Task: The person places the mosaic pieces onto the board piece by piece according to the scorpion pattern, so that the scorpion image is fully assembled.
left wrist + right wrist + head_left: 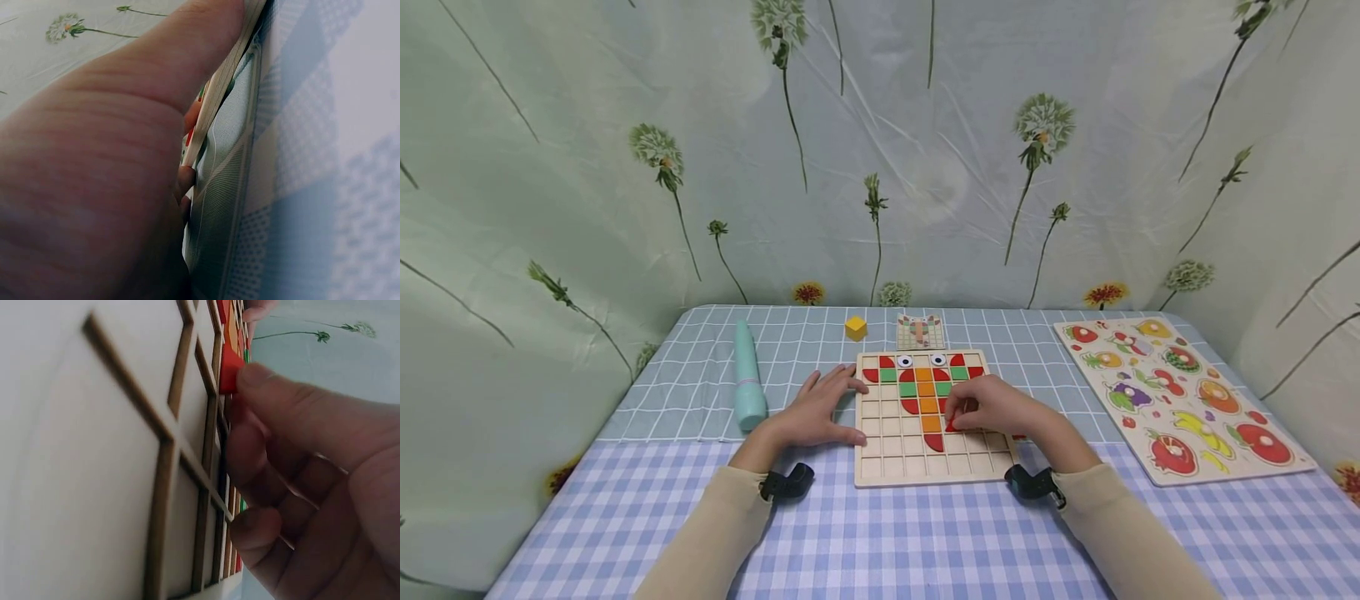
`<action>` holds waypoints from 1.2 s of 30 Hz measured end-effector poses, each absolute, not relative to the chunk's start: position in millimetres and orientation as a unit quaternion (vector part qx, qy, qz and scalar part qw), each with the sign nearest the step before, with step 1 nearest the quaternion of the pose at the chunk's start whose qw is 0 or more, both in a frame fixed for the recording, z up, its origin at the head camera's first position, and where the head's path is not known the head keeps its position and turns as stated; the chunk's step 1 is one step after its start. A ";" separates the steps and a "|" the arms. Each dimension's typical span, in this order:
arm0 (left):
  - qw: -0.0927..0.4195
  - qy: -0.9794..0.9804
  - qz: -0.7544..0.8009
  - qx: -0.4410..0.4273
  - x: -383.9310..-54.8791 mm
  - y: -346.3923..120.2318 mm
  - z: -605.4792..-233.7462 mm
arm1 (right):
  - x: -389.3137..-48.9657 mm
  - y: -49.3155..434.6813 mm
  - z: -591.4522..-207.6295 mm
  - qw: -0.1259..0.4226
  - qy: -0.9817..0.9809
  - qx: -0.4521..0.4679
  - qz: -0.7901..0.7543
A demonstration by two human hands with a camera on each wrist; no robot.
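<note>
A wooden grid board (887,468) lies in the middle of the table in the head view. Red, green and orange tiles and two eye tiles fill part of its upper and middle squares. My right hand (992,407) pinches a small red tile (230,370) between thumb and forefinger, low over the grid beside the orange column (929,404). In the right wrist view the other fingers curl near the board. My left hand (820,408) lies at the board's left edge, fingers spread; its thumb (200,37) touches the wooden side in the left wrist view.
Behind the board stands a small pattern card (920,342), with a yellow cube (855,328) to its left. A long teal object (748,383) lies at the left. A fruit puzzle board (1138,404) is at the right. A floral curtain (880,125) hangs behind the table.
</note>
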State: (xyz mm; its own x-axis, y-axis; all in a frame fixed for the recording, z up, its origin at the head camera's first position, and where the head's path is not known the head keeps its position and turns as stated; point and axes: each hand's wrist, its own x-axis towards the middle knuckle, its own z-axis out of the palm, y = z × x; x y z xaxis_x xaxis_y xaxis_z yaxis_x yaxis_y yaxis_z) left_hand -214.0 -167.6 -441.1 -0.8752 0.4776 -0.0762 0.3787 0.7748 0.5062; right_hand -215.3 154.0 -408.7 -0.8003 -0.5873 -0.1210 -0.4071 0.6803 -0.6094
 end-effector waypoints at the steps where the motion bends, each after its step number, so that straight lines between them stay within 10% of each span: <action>1: 0.101 0.937 0.246 0.228 -214.0 -167.8 -441.0 | -215.3 153.3 -408.9 0.155 0.903 -0.276 -0.290; 36: 0.106 0.936 0.248 0.225 -214.7 -167.7 -439.3 | -212.3 156.6 -402.2 0.210 0.885 -0.300 -0.287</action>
